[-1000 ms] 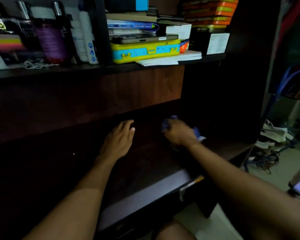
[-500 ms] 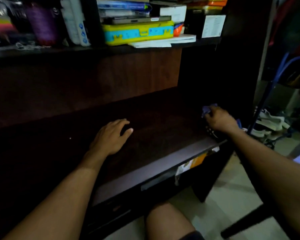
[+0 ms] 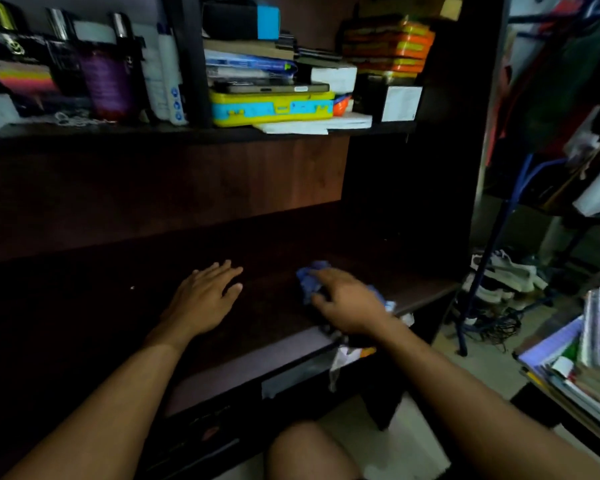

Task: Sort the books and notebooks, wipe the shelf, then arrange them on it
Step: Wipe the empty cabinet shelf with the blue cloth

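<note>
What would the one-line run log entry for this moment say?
phase: wiping shelf | right hand: presses blue cloth | left hand: flat on shelf | books: stacked at right

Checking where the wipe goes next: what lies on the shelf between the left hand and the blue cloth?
Nothing: in the head view, only bare dark shelf lies between the left hand and the blue cloth.

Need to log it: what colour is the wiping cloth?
Blue cloth, under the right hand; head view.
</note>
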The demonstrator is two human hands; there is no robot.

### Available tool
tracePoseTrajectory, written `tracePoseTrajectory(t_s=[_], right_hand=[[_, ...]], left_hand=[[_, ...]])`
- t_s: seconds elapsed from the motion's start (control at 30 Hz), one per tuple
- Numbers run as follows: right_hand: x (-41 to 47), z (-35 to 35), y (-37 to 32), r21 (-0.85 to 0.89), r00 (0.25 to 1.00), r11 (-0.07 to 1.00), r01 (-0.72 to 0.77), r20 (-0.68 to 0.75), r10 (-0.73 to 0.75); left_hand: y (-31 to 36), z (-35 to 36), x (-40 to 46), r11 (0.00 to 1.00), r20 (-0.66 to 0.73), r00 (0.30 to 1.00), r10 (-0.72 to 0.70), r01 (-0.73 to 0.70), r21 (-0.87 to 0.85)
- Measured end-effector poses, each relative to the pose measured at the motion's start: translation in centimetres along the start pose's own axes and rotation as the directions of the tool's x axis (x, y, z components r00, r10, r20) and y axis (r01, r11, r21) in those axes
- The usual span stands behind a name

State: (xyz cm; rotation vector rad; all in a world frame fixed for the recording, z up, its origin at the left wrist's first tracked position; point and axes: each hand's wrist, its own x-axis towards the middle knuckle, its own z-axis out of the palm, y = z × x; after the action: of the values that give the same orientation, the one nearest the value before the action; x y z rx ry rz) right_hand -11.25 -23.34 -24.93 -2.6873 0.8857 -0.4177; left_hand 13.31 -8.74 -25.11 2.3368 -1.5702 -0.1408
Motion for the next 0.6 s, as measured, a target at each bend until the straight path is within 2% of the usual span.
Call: tracePoseTrajectory(t_s=[0.1, 0.17, 0.2, 0.27, 0.3, 0.33, 0.37, 0.4, 0.43, 0.47, 0.5, 0.53, 0.6], right_hand=[[0.7, -3.8, 8.2, -0.01, 0.945, 0.951, -0.31, -0.111, 0.307], [0.6, -5.4, 11.1, -0.028, 0.905, 0.91, -0.414, -0.12, 0.408], [1.0, -5.5, 11.3, -0.032, 0.894, 0.899, -0.436, -0.127, 0.429], [1.8, -5.3, 11.5, -0.077, 0.885, 0.887, -0.456, -0.145, 0.442], [2.5, -4.9, 11.7, -0.1, 0.877, 0.877, -0.47, -0.162, 0.452], [3.1, -4.6, 11.7, -0.118, 0.869, 0.866, -0.486, -0.167, 0.465], [4.2, -4.3, 12.1, -0.134, 0.867, 0.862, -0.49, -0.178, 0.465], [5.3, -4.2, 12.5, -0.161, 0.868, 0.856, -0.491, -0.176, 0.465], [7.1, -4.1, 12.8, -0.197, 0.875, 0.854, -0.482, -0.166, 0.455], [8.6, -3.8, 12.8, -0.215, 0.871, 0.845, -0.49, -0.161, 0.464], [10.0, -3.8, 12.3, -0.224, 0.874, 0.846, -0.484, -0.155, 0.459], [11.9, -3.0, 12.0, -0.236, 0.874, 0.842, -0.486, -0.156, 0.461], [14.8, -2.4, 11.6, -0.174, 0.862, 0.849, -0.499, -0.196, 0.467]], left_hand=[[0.4, -0.3, 0.1, 0.999, -0.032, 0.999, -0.041, 0.041, 0.011], [0.8, -1.3, 1.0, 0.991, -0.019, 1.0, -0.004, 0.007, 0.137], [0.3, -1.9, 2.1, 0.991, -0.019, 1.0, 0.011, -0.008, 0.137], [-1.3, -3.0, 4.1, 0.999, -0.087, 0.996, 0.009, -0.013, -0.047], [-2.7, -3.4, 5.2, 0.984, -0.198, 0.98, -0.032, -0.004, -0.178], [-4.2, -3.7, 6.0, 0.955, -0.321, 0.94, -0.114, 0.015, -0.296], [-5.8, -3.6, 6.9, 0.91, -0.432, 0.87, -0.238, 0.045, -0.412], [-6.7, -3.6, 7.2, 0.834, -0.485, 0.788, -0.379, 0.064, -0.548], [-7.3, -3.5, 7.6, 0.739, -0.466, 0.731, -0.499, 0.079, -0.669], [-7.3, -3.5, 7.7, 0.664, -0.418, 0.721, -0.552, 0.078, -0.744], [-7.0, -3.6, 8.0, 0.635, -0.367, 0.758, -0.54, 0.081, -0.768], [-7.1, -3.2, 8.2, 0.62, -0.306, 0.8, -0.516, 0.102, -0.778], [-6.6, -2.9, 8.5, 0.622, -0.309, 0.838, -0.45, 0.046, -0.782]])
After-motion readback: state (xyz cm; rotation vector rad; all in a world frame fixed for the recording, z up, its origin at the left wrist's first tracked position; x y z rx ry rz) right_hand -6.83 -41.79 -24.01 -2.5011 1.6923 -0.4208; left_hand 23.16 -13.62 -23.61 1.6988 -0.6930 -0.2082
